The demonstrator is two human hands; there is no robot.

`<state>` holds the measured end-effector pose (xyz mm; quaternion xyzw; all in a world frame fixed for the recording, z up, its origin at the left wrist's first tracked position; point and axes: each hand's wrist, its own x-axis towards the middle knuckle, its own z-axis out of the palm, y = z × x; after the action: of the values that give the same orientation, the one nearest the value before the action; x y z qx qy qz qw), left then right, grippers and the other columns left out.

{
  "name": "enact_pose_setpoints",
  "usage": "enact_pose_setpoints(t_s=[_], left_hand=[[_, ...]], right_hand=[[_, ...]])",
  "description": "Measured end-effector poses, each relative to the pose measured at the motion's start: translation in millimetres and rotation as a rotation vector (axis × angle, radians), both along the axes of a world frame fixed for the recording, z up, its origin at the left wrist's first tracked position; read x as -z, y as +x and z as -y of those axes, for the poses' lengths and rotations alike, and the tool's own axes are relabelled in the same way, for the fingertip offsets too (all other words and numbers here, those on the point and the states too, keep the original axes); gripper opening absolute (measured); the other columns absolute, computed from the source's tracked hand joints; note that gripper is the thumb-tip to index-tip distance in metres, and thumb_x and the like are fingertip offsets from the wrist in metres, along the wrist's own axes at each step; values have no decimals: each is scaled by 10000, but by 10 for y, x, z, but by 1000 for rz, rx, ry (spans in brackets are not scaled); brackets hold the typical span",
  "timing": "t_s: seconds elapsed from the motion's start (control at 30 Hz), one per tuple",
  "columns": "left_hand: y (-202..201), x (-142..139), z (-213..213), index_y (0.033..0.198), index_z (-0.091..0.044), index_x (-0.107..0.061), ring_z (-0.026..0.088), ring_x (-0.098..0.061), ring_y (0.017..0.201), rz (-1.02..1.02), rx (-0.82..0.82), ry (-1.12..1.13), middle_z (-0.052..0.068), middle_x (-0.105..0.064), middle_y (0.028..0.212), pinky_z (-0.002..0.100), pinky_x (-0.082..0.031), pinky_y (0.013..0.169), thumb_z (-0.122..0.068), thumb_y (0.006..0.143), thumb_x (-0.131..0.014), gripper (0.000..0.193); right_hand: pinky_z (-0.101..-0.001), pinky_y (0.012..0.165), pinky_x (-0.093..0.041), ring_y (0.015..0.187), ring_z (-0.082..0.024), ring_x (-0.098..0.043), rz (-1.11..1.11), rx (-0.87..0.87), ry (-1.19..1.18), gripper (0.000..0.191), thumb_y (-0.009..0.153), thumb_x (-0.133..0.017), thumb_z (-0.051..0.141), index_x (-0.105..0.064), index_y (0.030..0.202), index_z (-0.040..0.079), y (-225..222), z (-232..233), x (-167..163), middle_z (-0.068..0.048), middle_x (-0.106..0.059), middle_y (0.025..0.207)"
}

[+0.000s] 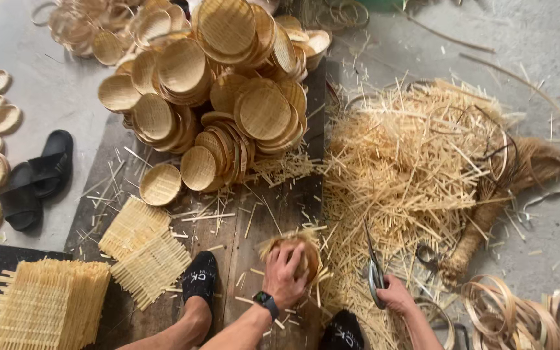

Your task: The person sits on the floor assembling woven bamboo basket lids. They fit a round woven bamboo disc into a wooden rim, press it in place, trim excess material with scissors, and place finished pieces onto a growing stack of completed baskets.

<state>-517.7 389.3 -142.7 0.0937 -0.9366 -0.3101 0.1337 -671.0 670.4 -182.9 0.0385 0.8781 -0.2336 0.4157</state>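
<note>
A: We're sitting on a concrete floor (539, 39), a dark wooden board (254, 246) under our feet, the big heap of bamboo offcuts (409, 175) beyond our right hand (395, 295).

B: And stacked round baskets (215, 91) far ahead of our left hand (284, 272), flat woven mats (144, 249) to its left.

A: Left palm clamps the half-trimmed basket (296, 249) down on the board; we'd keep it pinned and turn it steadily.

B: It's pale, domed, with ragged strip ends. Right fingers closed round the shears (374, 272), just right of it.

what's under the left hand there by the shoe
The left hand presses down on a small woven basket with loose strip ends sticking out, resting on the wooden board. The basket's middle is hidden by the hand.
</note>
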Motion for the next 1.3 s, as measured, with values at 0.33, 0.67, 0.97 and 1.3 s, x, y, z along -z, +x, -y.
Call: enact_pose_setpoints(t_s=[0.33,0.67,0.97,1.3], left_hand=[[-92,109,78,1396,-146,-530,415,-453,1284,98,82,-96,178,-527,1381,595,-354,1074,-272,570,-911,918],[-14,241,-386,1240,-113,-680,444,-466,1285,-4,-428,166,269,-497,1356,516,-418,1094,-259,694,-894,604],[-49,247,-261,1189,-116,-693,428,-501,1264,80,-343,180,263,-523,1341,510,-448,1076,-303,673,-889,583],[-79,75,46,1200,-124,-705,421,-482,1297,150,-55,107,224,-520,1428,495,-440,1109,-220,658,-847,568]], right_hand=[[-449,896,-506,996,-372,-630,-438,-309,-181,674,766,-735,609,-645,1061,10,702,-107,-232,-191,-648,1034],[-491,841,-531,982,-365,-638,-619,-418,117,463,796,-718,431,-623,986,20,770,539,-246,-190,-641,1003],[-431,619,-543,718,-278,-627,-1001,-641,98,382,738,-705,392,-614,822,31,372,573,-220,-152,-623,791],[-377,541,-486,633,-230,-555,-1152,-734,-19,346,763,-695,370,-593,800,42,105,592,-332,-120,-565,740]])
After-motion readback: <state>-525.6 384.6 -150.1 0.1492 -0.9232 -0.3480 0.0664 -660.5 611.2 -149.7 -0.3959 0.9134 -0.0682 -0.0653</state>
